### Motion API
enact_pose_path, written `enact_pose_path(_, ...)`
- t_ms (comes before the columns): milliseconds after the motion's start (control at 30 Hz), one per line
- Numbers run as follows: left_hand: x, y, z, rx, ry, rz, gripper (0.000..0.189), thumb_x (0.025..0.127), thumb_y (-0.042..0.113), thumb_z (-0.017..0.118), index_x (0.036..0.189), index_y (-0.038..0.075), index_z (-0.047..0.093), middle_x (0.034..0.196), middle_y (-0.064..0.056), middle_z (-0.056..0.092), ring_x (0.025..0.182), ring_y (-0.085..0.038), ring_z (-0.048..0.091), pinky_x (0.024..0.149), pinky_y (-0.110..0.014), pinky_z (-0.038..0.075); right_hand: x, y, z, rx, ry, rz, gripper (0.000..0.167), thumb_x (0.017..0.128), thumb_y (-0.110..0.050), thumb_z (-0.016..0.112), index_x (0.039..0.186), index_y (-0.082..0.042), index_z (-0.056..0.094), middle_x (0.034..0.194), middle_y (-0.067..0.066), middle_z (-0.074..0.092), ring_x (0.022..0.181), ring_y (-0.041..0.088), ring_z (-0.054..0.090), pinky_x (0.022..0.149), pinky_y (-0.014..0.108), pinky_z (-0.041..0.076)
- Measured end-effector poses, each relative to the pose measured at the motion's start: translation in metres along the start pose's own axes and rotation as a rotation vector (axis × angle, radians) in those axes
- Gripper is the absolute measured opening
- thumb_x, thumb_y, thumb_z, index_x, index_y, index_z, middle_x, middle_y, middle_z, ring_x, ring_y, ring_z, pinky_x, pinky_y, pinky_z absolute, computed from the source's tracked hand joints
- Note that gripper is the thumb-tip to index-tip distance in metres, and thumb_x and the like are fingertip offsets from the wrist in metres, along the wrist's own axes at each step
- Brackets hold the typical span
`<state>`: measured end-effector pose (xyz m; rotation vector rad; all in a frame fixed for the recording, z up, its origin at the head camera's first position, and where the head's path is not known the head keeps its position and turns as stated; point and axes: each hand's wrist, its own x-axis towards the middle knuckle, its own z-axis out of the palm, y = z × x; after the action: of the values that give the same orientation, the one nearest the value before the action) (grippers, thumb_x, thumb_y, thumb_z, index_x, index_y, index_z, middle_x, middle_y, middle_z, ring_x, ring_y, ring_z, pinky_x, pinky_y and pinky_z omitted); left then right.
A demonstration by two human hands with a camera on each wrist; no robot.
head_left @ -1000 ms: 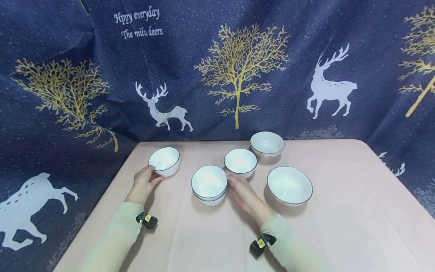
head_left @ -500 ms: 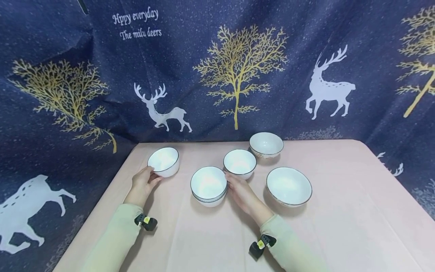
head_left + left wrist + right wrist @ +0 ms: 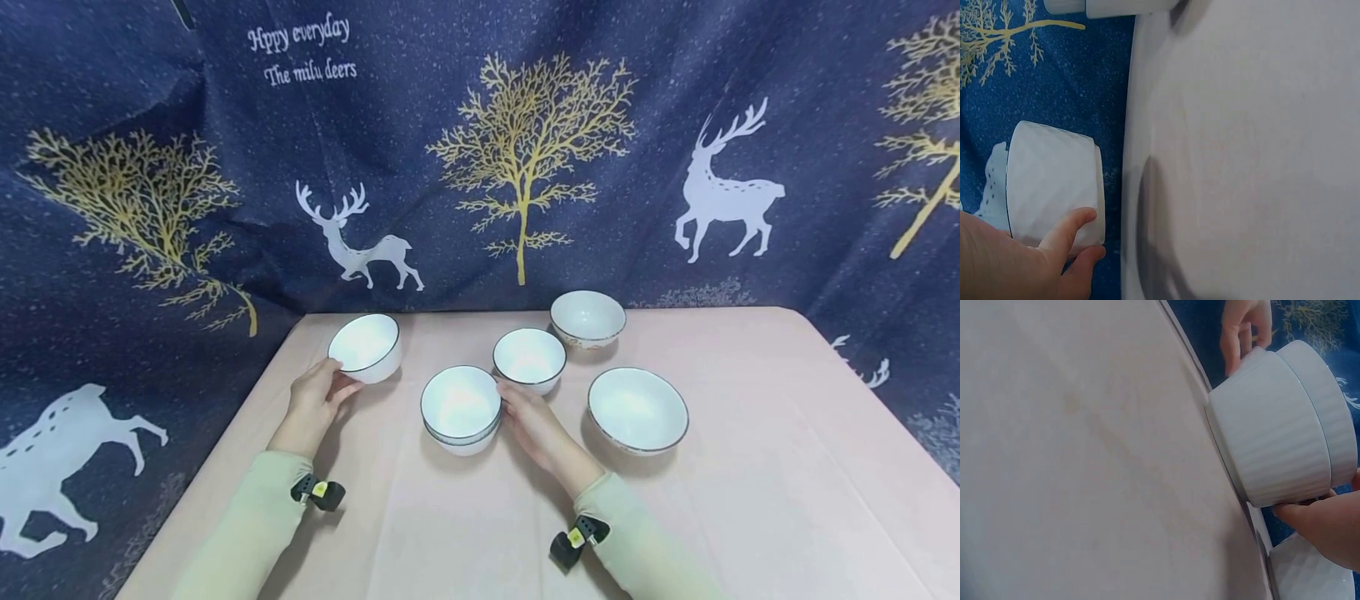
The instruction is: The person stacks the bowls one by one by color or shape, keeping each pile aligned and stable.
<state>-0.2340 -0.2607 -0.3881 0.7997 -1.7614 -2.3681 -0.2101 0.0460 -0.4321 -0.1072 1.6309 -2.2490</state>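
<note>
Here, a white bowl (image 3: 365,343) is held by the left hand (image 3: 309,400), gripped at its near left side and raised above the pale pink surface (image 3: 450,533) toward the far left corner. A stack of two bowls (image 3: 461,408), one nested inside the other, is held at its right side by the right hand (image 3: 534,425); the stack is set upright on the surface, near the middle. Just behind it, a smaller dark-rimmed bowl (image 3: 530,358) is placed. Farther back and to the right, a bowl with a patterned outside (image 3: 588,318) is seen, and a wide bowl (image 3: 638,411) is set nearer, right of the right hand. Behind everything, a dark blue cloth (image 3: 465,42) printed with deer and golden trees is hung.
</note>
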Motion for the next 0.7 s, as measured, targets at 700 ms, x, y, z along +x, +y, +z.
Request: enact_pose_path(700,-0.035,0.013,0.017,-0.025,-0.152,0.057,0.051,0.094,0.001,0.044,0.145,0.001,0.039,0.132,-0.012,0.045,0.11,-0.02,0.057,0.092,-0.029,0.054,0.001,0.0,0.0,-0.001,0.0,0.005,0.053,0.104,-0.02,0.038,0.148,0.005,0.024,0.157,0.018,0.019,0.145,0.031,0.017,0.121,0.042,0.017)
